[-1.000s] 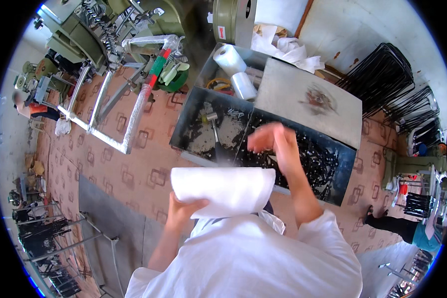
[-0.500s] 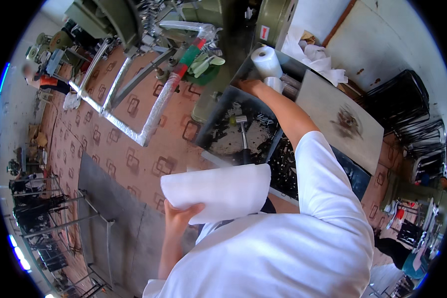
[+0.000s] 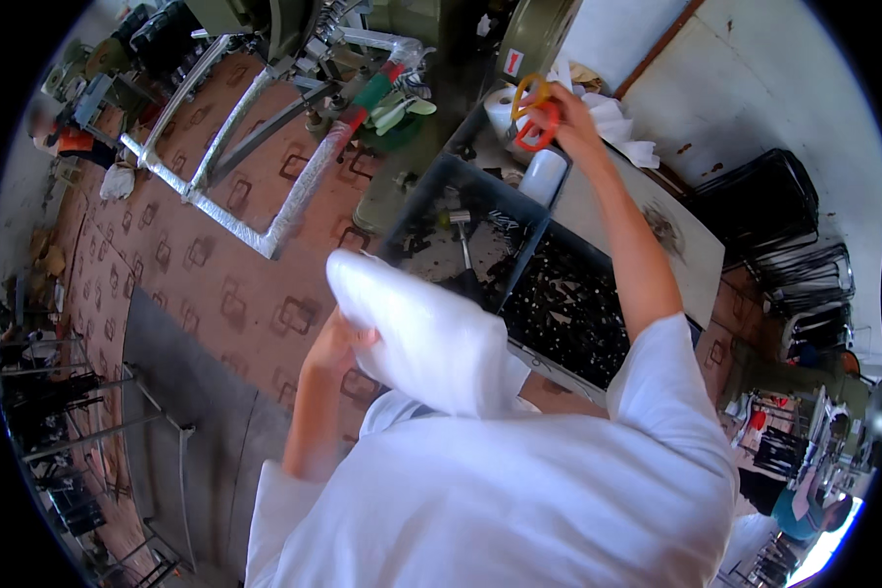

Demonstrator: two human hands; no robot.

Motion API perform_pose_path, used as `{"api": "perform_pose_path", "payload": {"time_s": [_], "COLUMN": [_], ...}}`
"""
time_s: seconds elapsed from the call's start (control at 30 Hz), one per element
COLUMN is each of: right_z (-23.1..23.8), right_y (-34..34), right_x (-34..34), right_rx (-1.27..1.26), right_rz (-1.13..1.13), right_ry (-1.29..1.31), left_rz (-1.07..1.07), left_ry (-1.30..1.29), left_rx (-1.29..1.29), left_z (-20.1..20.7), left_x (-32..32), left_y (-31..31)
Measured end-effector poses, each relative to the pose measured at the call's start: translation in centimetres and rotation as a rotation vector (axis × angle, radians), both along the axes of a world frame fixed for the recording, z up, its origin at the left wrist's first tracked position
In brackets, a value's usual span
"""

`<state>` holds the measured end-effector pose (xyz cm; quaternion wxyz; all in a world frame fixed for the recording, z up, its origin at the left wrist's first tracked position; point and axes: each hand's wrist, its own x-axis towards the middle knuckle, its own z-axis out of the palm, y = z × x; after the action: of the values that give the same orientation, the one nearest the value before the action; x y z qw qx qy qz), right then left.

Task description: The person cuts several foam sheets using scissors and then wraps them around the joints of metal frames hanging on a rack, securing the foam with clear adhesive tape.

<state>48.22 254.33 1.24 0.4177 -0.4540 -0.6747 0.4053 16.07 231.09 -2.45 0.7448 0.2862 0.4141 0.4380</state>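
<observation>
A hammer (image 3: 464,245) and a film roll (image 3: 544,177) lie in the divided metal bin (image 3: 495,196). The left hand (image 3: 335,340) clasps a white sheet roll (image 3: 421,328) near its left end; above the bin, the right hand (image 3: 571,120) holds scissors (image 3: 539,129) with yellow and red loops, blades hard to make out.

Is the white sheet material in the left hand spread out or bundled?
Bundled: the white sheet material forms a thick, rounded mass in the left hand.

Free room lies above the bin (image 3: 495,193) between the white roll (image 3: 421,333) and the right forearm (image 3: 639,240).
</observation>
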Motion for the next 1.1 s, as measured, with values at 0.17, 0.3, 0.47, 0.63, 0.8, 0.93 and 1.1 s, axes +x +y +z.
{"api": "perform_pose_path", "payload": {"time_s": [0.17,0.3,0.47,0.63,0.8,0.93,1.1], "right_z": [1.3,-4.7,-8.1,-8.1,-7.0,-6.4,1.0], "right_y": [-13.6,-21.3,-24.8,-24.9,-24.0,-25.7,-30.7], "right_x": [2.5,1.9,0.2,-1.4,-1.2,0.2,-1.6], "right_rx": [-0.275,-0.595,-0.707,-0.857,-0.980,-0.788,-0.630], "right_rz": [0.113,0.023,-0.123,-0.252,-0.096,-0.054,-0.032], "right_ry": [0.687,0.803,0.859,0.786,0.536,0.779,0.772], "left_rz": [-0.145,-0.240,-0.288,-0.323,-0.304,-0.301,-0.332], "left_ry": [-0.226,-0.314,-0.253,-0.192,-0.053,-0.018,0.080], "left_rx": [0.011,-0.023,-0.042,-0.067,-0.125,0.013,0.099], "left_z": [-2.7,-4.6,-5.5,-5.8,-4.8,-3.4,-0.1], "left_x": [1.3,1.8,1.7,2.0,1.7,1.3,0.5], "left_y": [3.9,5.6,6.9,7.1,7.0,8.4,10.3]}}
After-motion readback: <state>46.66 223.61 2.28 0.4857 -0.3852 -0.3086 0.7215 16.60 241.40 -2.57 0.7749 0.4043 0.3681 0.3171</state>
